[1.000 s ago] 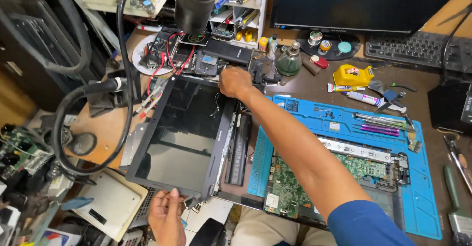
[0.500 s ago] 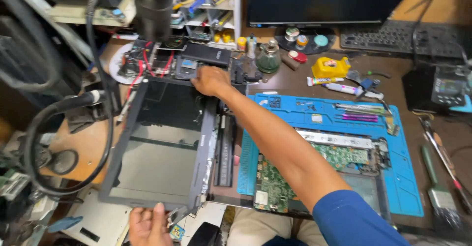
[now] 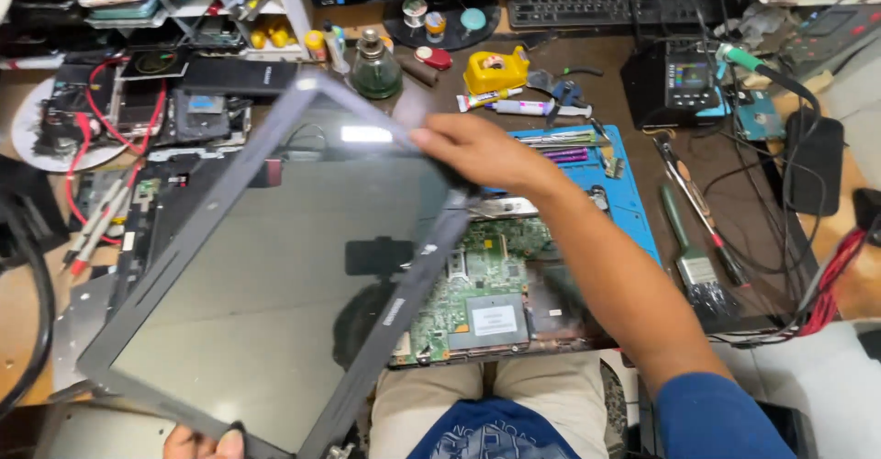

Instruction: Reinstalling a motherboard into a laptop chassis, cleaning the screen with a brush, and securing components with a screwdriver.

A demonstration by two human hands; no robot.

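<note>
Laptop screen panel point(image 3: 275, 266) lifted, tilted above the exposed motherboard point(image 3: 486, 285): left hand point(image 3: 197, 442) grips its near edge, right hand point(image 3: 482, 151) grasps the far corner. Both edges are best supported evenly, clear of the blue mat point(image 3: 624, 184).

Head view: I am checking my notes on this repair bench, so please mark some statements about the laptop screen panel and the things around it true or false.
1. The right hand grips the top edge of the dark grey rectangular laptop screen panel. True.
2. The left hand is at the panel's bottom edge. True.
3. The green circuit board lies on a red mat. False: it lies on the blue work mat.
4. The yellow tape measure lies on the panel. False: it sits on the brown desk, behind it.
5. The panel lies flat on the desk. False: it is held up, tilted.
</note>
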